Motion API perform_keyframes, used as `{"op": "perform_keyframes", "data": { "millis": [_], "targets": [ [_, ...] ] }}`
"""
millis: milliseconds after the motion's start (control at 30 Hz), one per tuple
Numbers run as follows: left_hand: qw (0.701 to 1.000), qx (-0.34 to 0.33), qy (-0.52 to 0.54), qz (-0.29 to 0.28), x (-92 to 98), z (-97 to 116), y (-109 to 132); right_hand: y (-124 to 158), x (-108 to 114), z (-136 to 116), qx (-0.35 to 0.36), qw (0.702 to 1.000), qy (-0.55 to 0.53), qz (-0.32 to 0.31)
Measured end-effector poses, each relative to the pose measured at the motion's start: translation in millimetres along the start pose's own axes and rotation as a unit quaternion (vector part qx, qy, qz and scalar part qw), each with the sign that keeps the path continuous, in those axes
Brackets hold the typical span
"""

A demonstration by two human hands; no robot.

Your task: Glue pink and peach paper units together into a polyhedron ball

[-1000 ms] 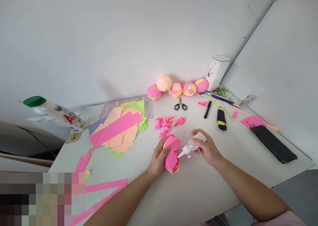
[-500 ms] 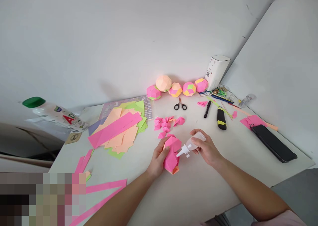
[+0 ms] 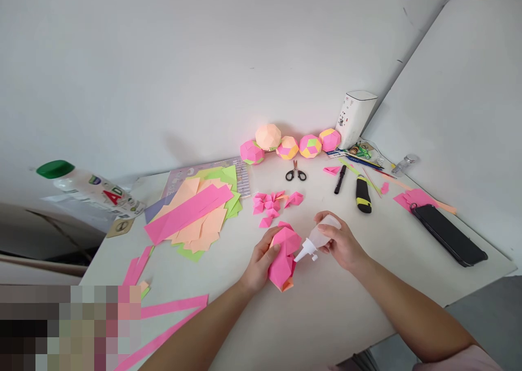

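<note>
My left hand point(image 3: 258, 265) grips a folded pink paper piece point(image 3: 283, 255) with an orange corner at its bottom, held just above the white table point(image 3: 326, 305). My right hand point(image 3: 340, 243) is wrapped round a small white glue bottle point(image 3: 318, 237), tilted so its nozzle points left and down at the pink piece. The nozzle tip sits right beside the paper's right edge. Several small folded pink units point(image 3: 273, 203) lie just behind the hands.
A stack of pink, orange and green sheets point(image 3: 196, 213) lies to the left, pink strips point(image 3: 171, 316) near the front edge. Several paper balls point(image 3: 287, 145), scissors point(image 3: 296, 172), a marker point(image 3: 340, 179), a cutter point(image 3: 362, 194), a phone point(image 3: 448, 235) and a white box point(image 3: 355, 118) are behind and right. A bottle point(image 3: 87, 189) lies far left.
The glue bottle's nozzle touched the pink piece half a second ago, then drew slightly back to the right. The left hand turned the pink piece a little.
</note>
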State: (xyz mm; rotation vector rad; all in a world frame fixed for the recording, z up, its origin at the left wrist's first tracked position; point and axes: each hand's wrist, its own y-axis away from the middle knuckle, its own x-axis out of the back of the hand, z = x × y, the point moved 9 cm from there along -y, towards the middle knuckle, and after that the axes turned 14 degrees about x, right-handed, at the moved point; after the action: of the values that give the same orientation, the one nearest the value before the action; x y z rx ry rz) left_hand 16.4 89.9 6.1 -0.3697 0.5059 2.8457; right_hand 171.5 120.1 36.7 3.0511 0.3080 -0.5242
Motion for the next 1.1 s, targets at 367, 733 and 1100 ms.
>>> {"op": "perform_keyframes", "data": {
  "millis": [367, 733, 1100],
  "targets": [
    [0.978, -0.078, -0.139, -0.137, -28.7, 7.3, 11.6, -2.9, 35.0, -25.2, 0.121, 0.978, 0.084, 0.15],
    [0.966, -0.108, -0.171, -0.161, -41.1, 18.6, 19.1, 8.7, 10.1, -41.1, 0.181, 0.953, 0.236, 0.058],
    [0.962, -0.115, -0.19, -0.16, -39.2, 14.2, 17.8, 9.1, 3.8, -49.1, 0.231, 0.93, 0.284, 0.036]
  ]
}}
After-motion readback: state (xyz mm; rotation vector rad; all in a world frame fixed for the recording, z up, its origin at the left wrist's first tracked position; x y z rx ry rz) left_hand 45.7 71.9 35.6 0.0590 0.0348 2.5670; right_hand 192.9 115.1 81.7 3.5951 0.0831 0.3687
